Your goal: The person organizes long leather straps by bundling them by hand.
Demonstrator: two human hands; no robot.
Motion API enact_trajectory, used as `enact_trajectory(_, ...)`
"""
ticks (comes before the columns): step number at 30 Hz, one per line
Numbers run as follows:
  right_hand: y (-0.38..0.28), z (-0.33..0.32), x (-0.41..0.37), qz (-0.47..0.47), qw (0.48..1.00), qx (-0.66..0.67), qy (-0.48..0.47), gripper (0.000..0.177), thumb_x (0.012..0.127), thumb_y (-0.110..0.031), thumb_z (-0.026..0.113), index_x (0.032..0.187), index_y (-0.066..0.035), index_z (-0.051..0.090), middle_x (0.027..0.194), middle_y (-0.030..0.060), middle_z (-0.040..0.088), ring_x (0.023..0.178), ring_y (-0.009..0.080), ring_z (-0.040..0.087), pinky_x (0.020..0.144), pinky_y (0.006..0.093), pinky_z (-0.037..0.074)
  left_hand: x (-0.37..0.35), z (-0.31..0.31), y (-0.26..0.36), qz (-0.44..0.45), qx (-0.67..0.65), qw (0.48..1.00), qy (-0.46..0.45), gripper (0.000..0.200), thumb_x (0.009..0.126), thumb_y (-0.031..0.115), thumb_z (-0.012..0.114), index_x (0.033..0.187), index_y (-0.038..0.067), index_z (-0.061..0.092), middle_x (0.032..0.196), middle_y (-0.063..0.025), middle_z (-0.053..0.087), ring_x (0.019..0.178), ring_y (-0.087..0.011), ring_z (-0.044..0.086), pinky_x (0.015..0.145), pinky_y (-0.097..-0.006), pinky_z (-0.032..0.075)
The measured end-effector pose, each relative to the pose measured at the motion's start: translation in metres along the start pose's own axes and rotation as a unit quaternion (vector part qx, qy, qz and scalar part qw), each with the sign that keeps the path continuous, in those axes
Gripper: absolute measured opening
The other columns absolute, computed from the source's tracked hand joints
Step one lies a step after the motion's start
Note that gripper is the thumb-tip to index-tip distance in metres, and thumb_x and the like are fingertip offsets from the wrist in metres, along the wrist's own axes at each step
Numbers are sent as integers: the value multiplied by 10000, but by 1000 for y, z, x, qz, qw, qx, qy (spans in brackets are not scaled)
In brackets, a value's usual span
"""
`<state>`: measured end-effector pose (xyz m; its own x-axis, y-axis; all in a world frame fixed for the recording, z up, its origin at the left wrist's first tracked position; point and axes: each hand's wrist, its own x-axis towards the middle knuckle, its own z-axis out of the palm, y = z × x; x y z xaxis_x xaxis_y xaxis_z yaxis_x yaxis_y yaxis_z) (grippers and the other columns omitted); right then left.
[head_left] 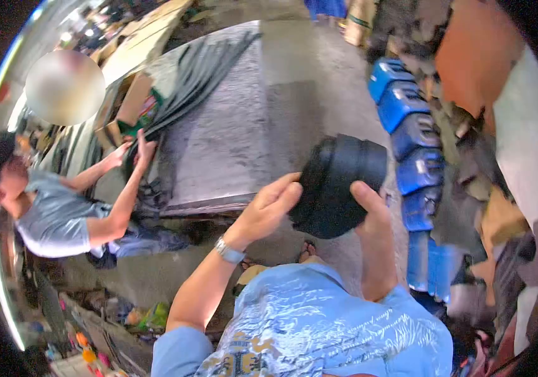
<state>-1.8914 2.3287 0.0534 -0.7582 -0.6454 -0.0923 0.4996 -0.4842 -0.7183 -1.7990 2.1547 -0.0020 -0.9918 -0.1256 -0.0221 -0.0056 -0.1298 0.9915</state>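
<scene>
A thick black bundle (338,182), seemingly of flat layered pieces with a ridged upper part, is held up in front of my body. Its exact kind is blurred. My left hand (268,210), with a watch (227,252) on the wrist, grips its left edge. On the opposite side, my right hand (373,217) is closed round it, thumb lying on the near face and the fingers hidden behind.
Long dark strips (209,78) lie across a pale worktable (219,144). At its left side a person (61,213) handles the strips beside a cardboard box (136,97). Blue plastic containers (417,135) line the right, next to piled sheets and scraps (479,56).
</scene>
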Motion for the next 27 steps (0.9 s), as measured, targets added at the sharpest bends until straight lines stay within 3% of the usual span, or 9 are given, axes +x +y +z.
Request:
enact_trajectory(1,-1,-4,4,3,1000,-5,-1,475,851,-196,662,1264,12,553,1115,158,679,970,276,689,849,406,573,-1,2,3,14,-38,999,1,430,1056,262,456,1357,-44,487,1209,-40,592,1096,-98,519,958,-264,423)
enact_trajectory(2,5,-12,10,9,1000,-9,-6,459,861,-198,659,1257,11,559,1118,151,680,971,268,689,854,399,568,0,1,4,12,9,1000,-3,416,1064,257,431,1351,-39,492,1193,-36,596,1087,-97,522,975,-263,416)
enact_trajectory(5,10,-24,21,22,999,-18,-20,430,876,-223,669,1231,4,585,1110,131,687,973,247,686,859,377,552,5,1,2,6,7,1000,-5,442,1046,279,482,1355,-36,470,1211,-47,588,1090,-115,523,994,-269,407)
enact_trajectory(13,27,-21,19,43,997,-66,20,413,896,-250,626,1229,-6,603,1112,108,690,990,236,678,885,369,538,3,7,11,47,100,994,-10,752,851,311,762,1383,-49,370,1269,-176,572,1157,-222,568,992,-368,456)
enact_trajectory(17,34,-11,14,13,998,-60,-13,458,931,-269,567,1292,13,556,1201,138,654,1078,269,651,958,406,506,-6,-5,10,107,169,979,-35,852,829,358,759,1409,-64,299,1237,-256,580,1167,-330,588,991,-396,454)
enact_trajectory(20,41,-3,11,-1,997,-76,-28,481,928,-281,573,1294,29,542,1225,155,632,1117,267,629,997,405,479,-17,-15,17,70,169,982,-41,863,835,348,749,1417,-72,268,1227,-283,584,1150,-352,599,990,-393,453)
enact_trajectory(27,60,20,4,-38,994,-99,8,490,932,-297,562,1286,41,547,1226,167,627,1107,281,629,979,405,483,-44,-39,25,107,130,984,-56,839,846,300,732,1431,-70,259,1258,-275,571,1163,-337,592,1001,-388,448)
